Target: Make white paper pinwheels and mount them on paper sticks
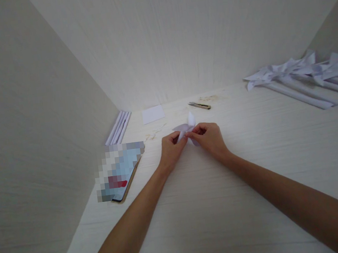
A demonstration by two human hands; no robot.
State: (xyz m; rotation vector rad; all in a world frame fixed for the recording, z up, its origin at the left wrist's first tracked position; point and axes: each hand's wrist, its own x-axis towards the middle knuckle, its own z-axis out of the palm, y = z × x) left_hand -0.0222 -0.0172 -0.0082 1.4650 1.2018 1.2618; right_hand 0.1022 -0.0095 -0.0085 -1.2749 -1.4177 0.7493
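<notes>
A small folded white paper piece [189,125] with curled flaps sits just above the white desk [203,204], pinched from both sides. My left hand [171,148] grips its left part with thumb and fingers closed. My right hand [209,138] grips its right part, fingertips meeting the left hand's at the paper's middle. Part of the paper is hidden behind my fingers.
A small knife or cutter [199,105] and a white paper square [153,114] lie beyond my hands. Rolled paper tubes [119,127] lean by the left wall. A phone [120,171] lies at left. Several finished paper pinwheels on sticks [301,75] lie at right.
</notes>
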